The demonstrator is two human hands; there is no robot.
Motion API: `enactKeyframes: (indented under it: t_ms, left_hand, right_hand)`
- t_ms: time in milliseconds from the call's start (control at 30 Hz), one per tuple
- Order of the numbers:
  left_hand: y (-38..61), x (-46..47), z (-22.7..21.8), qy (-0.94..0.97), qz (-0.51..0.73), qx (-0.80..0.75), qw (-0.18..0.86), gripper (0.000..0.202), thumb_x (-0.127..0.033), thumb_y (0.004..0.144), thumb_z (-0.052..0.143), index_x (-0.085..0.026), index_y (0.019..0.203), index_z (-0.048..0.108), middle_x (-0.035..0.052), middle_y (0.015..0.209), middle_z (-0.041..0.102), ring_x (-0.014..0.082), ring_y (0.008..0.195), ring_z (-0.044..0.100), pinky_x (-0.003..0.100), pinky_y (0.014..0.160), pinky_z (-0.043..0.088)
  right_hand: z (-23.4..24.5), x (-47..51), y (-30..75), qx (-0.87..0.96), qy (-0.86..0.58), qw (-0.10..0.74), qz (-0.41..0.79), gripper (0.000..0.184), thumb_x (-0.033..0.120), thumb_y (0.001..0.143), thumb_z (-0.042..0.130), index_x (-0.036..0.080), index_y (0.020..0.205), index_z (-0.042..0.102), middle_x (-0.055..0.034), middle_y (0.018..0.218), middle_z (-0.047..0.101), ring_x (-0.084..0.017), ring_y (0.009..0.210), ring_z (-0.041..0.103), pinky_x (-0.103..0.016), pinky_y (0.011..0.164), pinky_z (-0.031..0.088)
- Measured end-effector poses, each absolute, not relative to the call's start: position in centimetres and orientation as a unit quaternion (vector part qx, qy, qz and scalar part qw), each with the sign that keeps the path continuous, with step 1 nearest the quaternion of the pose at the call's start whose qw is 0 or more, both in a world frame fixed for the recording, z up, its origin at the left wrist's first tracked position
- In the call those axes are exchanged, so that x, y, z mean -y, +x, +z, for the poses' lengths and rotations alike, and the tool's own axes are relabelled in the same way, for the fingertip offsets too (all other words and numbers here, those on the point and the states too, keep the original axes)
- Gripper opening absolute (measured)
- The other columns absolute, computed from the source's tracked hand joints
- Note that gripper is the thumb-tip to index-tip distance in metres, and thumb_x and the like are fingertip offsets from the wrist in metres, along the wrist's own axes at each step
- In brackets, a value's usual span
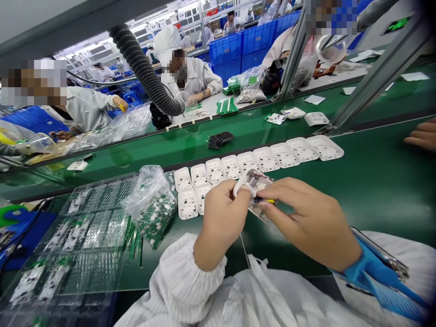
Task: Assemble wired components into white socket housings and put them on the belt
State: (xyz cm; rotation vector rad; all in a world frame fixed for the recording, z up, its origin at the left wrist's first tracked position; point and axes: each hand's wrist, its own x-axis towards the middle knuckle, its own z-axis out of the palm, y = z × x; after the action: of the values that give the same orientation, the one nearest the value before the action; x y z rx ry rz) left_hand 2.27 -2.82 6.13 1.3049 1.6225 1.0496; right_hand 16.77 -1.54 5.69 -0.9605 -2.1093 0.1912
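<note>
My left hand point(225, 218) is closed around a white plastic housing point(241, 182), held tilted above the bench. Inside the housing a metallic part and thin red wires show. My right hand point(306, 218) pinches a small black and yellow piece point(270, 200) against the housing's open side; its exact kind is hard to make out. Behind my hands, white plastic shells point(267, 159) lie in a long row on the green bench, with a second, shorter row in front at the left. My left hand hides part of that front row.
A plastic bag of small green circuit boards point(156, 213) lies left of the shells. Clear trays point(102, 236) with boards stand further left. Beyond the shells, a green belt point(190, 141) carries a black bundle point(220, 140). A co-worker's hand point(422, 135) rests at the right edge.
</note>
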Motion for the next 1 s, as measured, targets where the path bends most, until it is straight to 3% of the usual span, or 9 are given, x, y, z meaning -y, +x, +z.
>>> enactKeyframes:
  t_ms: [233,433,533,633,700,867,1000]
  left_hand:
    - [2.7,3.3,6.8,0.532,0.410,-0.646,0.364,0.025,-0.029,0.080,0.045,-0.018,0.057,0.043,-0.0049,0.055,0.040,0.0095,0.056,0.036,0.024,0.053,0.027]
    - [2.6,3.7,7.3,0.541,0.397,-0.654,0.350,0.023,-0.027,0.080,0.046,-0.018,0.059,0.045,-0.0048,0.056,0.042,0.0093,0.056,0.037,0.024,0.052,0.026]
    - [2.6,3.8,7.3,0.539,0.402,-0.656,0.344,0.022,-0.026,0.079,0.046,-0.018,0.059,0.043,-0.0049,0.056,0.041,0.0092,0.056,0.036,0.024,0.052,0.026]
    - [2.7,3.6,7.0,0.515,0.438,-0.642,0.362,0.021,-0.025,0.078,0.046,-0.018,0.058,0.045,-0.0046,0.056,0.041,0.0094,0.057,0.037,0.024,0.053,0.028]
    - [3.0,3.5,6.6,0.490,0.482,-0.618,0.380,0.019,-0.023,0.075,0.046,-0.018,0.057,0.045,-0.0039,0.056,0.041,0.0099,0.058,0.038,0.024,0.055,0.030]
    - [3.6,4.0,5.6,0.435,0.542,-0.559,0.453,0.017,-0.023,0.073,0.046,-0.019,0.056,0.042,-0.0016,0.057,0.040,0.0131,0.061,0.043,0.025,0.056,0.035]
    - [3.7,4.3,5.6,0.421,0.573,-0.517,0.477,0.005,-0.022,0.071,0.051,-0.020,0.068,0.054,0.0016,0.078,0.056,0.0180,0.078,0.054,0.030,0.069,0.045]
  right_hand:
    - [6.5,0.5,17.0,0.837,-0.410,0.302,0.199,0.013,0.016,0.075,0.053,0.020,0.068,0.064,0.0001,0.067,0.062,-0.014,0.062,0.056,-0.025,0.053,0.040]
    - [6.3,0.0,16.6,0.837,-0.421,0.302,0.175,0.011,0.020,0.074,0.054,0.020,0.065,0.059,-0.0003,0.064,0.058,-0.014,0.061,0.054,-0.025,0.051,0.036]
    - [5.9,-0.4,16.6,0.823,-0.438,0.336,0.129,0.006,0.024,0.070,0.058,0.019,0.074,0.056,-0.0026,0.070,0.056,-0.017,0.066,0.053,-0.028,0.056,0.038]
    - [5.7,-1.0,16.4,0.807,-0.438,0.376,0.122,0.029,0.027,0.064,0.061,0.016,0.090,0.053,-0.0075,0.087,0.057,-0.023,0.081,0.053,-0.033,0.067,0.042]
    - [5.8,-1.2,16.2,0.816,-0.417,0.349,0.196,0.027,0.027,0.064,0.058,0.017,0.088,0.054,-0.0060,0.087,0.057,-0.022,0.081,0.054,-0.032,0.067,0.043]
    - [6.9,-0.9,15.4,0.795,-0.398,0.230,0.396,0.002,0.020,0.062,0.054,0.018,0.063,0.053,0.0003,0.069,0.056,-0.013,0.062,0.052,-0.024,0.052,0.039]
    - [7.5,-0.6,15.2,0.744,-0.390,0.196,0.506,0.006,0.019,0.063,0.055,0.018,0.058,0.051,0.0045,0.054,0.051,-0.010,0.049,0.047,-0.020,0.044,0.034]
